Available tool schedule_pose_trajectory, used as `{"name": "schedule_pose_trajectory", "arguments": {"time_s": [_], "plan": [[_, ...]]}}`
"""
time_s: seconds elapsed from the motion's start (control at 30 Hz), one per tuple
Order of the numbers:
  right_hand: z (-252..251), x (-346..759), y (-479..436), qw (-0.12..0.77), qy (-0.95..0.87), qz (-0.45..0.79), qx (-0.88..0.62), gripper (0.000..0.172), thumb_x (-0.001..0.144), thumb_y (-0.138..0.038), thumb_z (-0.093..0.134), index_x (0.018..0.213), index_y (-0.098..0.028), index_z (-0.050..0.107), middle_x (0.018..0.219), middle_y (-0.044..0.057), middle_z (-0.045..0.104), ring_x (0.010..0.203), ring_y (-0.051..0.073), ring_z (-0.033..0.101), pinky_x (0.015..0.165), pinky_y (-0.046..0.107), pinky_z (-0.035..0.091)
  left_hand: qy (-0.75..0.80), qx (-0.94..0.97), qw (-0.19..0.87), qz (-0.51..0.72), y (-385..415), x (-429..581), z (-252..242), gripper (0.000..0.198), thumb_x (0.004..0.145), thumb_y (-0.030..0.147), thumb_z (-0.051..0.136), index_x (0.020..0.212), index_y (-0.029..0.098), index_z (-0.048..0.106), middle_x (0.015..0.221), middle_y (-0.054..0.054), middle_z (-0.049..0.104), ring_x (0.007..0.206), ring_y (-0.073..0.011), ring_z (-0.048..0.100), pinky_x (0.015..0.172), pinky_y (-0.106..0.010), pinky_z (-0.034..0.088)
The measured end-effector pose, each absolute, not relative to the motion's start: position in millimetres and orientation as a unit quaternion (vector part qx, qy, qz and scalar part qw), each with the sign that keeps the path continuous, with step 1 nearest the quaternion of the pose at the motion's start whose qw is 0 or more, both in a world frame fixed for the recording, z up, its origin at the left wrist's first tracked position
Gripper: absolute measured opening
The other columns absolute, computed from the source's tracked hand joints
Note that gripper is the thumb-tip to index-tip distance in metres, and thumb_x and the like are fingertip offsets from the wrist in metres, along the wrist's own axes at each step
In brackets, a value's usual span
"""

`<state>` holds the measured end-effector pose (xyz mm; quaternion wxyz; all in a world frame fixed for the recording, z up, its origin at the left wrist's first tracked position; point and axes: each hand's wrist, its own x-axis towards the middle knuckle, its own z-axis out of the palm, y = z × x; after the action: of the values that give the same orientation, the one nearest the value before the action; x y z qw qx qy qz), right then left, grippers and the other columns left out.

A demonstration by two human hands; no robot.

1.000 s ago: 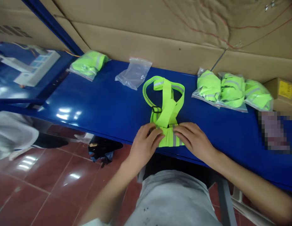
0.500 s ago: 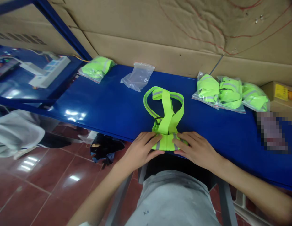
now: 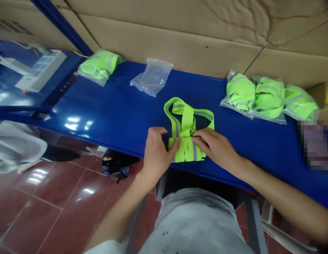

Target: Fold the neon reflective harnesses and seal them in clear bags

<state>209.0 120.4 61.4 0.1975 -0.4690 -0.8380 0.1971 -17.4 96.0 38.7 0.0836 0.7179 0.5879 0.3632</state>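
Observation:
A neon yellow-green reflective strap vest (image 3: 189, 150) with grey stripes lies at the front edge of the blue table. Its near part is folded into a flat stack of bands, while looser loops spread out behind. My left hand (image 3: 157, 151) is at the left end of the stack, thumb pressed on the bands and fingers bent, their tips partly hidden. With thumb and fingers, my right hand (image 3: 215, 144) pinches the upper right edge of the fold. Behind the vest lies a clear zip bag (image 3: 153, 77), looking flat and unfilled.
Bagged neon vests stand along the cardboard wall: one bag (image 3: 100, 66) at the left, and several at the right, including a bag (image 3: 240, 91). A white power strip (image 3: 41, 70) lies far left. A cardboard box (image 3: 324, 100) is at the right edge. Red cords run over the wall.
Both hands have moved up from the near edge of the vest to the top of its folded part. The near bands now lie in a deeper stack, and the loops behind look shorter.

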Motion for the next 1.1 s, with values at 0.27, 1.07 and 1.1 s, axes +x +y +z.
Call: {"name": "schedule_pose_trajectory", "arguments": {"time_s": [0.27, 1.07, 1.1], "plan": [[62, 212, 115, 0.256, -0.89, 0.074, -0.37, 0.021, 0.107, -0.027, 0.053, 0.097, -0.018, 0.069, 0.092, 0.006, 0.075, 0.086, 0.019, 0.068, 0.083, 0.033, 0.052, 0.463, 0.797, 0.144, 0.361, 94, -25, 50, 0.019, 0.105, 0.029, 0.054, 0.099, 0.017, 0.067, 0.098, -0.007, 0.069, 0.093, -0.0185, 0.065, 0.083, -0.032, 0.052], [66, 242, 77, 0.151, -0.906, 0.176, -0.354, 0.054, 0.097, -0.054, 0.062, 0.138, -0.019, 0.054, 0.136, 0.019, 0.057, 0.13, 0.032, 0.06, 0.1, 0.049, 0.06, 0.382, 0.89, 0.173, 0.178, 67, -42, 54, 0.059, 0.088, 0.054, 0.074, 0.132, 0.02, 0.055, 0.159, -0.023, 0.044, 0.154, -0.0371, 0.037, 0.128, -0.066, 0.026], [65, 242, 80, 0.145, -0.91, 0.173, -0.347, 0.057, 0.096, -0.055, 0.064, 0.138, -0.019, 0.053, 0.136, 0.019, 0.056, 0.129, 0.033, 0.06, 0.098, 0.049, 0.061, 0.379, 0.892, 0.173, 0.178, 69, -42, 55, 0.059, 0.087, 0.055, 0.074, 0.131, 0.02, 0.055, 0.157, -0.023, 0.046, 0.154, -0.0371, 0.038, 0.127, -0.066, 0.027]]}}
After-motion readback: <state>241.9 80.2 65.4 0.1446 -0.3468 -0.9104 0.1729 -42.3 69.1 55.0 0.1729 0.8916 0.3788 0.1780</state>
